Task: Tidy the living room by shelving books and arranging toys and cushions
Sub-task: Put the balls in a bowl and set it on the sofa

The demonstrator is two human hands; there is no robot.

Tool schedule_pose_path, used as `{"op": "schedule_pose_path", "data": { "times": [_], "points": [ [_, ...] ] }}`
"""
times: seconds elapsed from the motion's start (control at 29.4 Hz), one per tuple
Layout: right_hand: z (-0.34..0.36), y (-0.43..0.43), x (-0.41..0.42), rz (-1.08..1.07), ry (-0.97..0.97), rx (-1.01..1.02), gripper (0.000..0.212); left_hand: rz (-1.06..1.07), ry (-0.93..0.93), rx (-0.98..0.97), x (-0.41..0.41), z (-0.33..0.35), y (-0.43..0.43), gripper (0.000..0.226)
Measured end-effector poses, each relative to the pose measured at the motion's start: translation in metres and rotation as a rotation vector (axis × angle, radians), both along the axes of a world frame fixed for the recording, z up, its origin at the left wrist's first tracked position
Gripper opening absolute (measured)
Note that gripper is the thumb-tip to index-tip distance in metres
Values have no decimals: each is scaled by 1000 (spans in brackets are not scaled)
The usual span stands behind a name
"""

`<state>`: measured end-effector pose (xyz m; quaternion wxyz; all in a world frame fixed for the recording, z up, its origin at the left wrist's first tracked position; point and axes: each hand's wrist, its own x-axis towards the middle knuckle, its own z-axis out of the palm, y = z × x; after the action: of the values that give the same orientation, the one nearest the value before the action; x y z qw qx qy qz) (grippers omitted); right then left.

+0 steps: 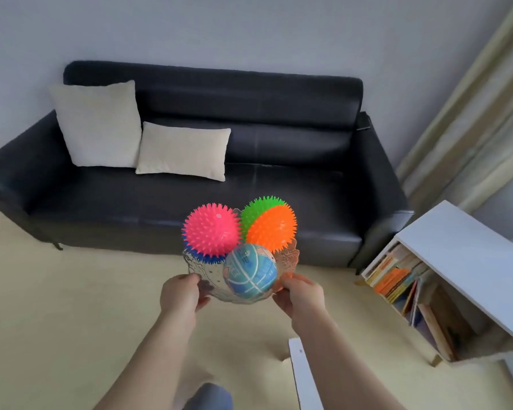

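Wall (249,31) plain grey, floor (71,306) pale yellow. Dark sofa (279,137) sits against the wall; its left arm is cut by the frame edge. Curtain (471,119) at far right, only partly in frame. White shelf (462,261) on the right beside the sofa, its right end cut off. Books (394,279) inside it: some upright, some leaning, titles unreadable. White panel (304,377) near bottom, cut off, can't tell what it is. Two cream cushions on the left of the sofa seat: big cushion (98,125) leaning on the backrest, small cushion (184,150) touching it on the right. Clear bowl (212,275) held in the air in front of the sofa, above the floor. It's heaped: pink ball (211,230) on the left, orange ball (271,229) on the right half hiding the green ball (255,210) behind it, smooth striped ball (250,276) nearest. Blue spiky ball (200,255) mostly buried under the pink one. Left hand (179,294) and right hand (301,292) are apart, each clamped on the bowl's near rim. Fingertips are blurred through the bowl wall.
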<state>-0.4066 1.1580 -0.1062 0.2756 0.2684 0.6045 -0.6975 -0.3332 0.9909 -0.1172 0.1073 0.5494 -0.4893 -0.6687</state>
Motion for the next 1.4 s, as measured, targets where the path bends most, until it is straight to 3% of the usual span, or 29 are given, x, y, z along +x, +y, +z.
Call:
{"op": "schedule_pose_path", "data": {
  "times": [0.31,0.51,0.68,0.88,1.12,1.4],
  "points": [
    [-28,-79,-202,-237,-74,-3,19,-245,-28,-46,-256,-19,-96,20],
    [-28,-105,-294,-375,-108,16,20,-372,-96,-34,-368,-25,-125,10],
    [-57,-99,-364,-441,-226,36,24,-515,-164,108,-443,-53,-122,16],
    [-88,-83,-476,-431,-307,36,21,-489,-218,113,-549,-71,-105,12],
    [-120,-36,-585,-443,-494,94,36,-390,-353,209,-656,-97,-53,5],
    [-232,-8,-689,-454,-637,106,24,-355,-495,279,-760,-194,-14,15]
  ]
}}
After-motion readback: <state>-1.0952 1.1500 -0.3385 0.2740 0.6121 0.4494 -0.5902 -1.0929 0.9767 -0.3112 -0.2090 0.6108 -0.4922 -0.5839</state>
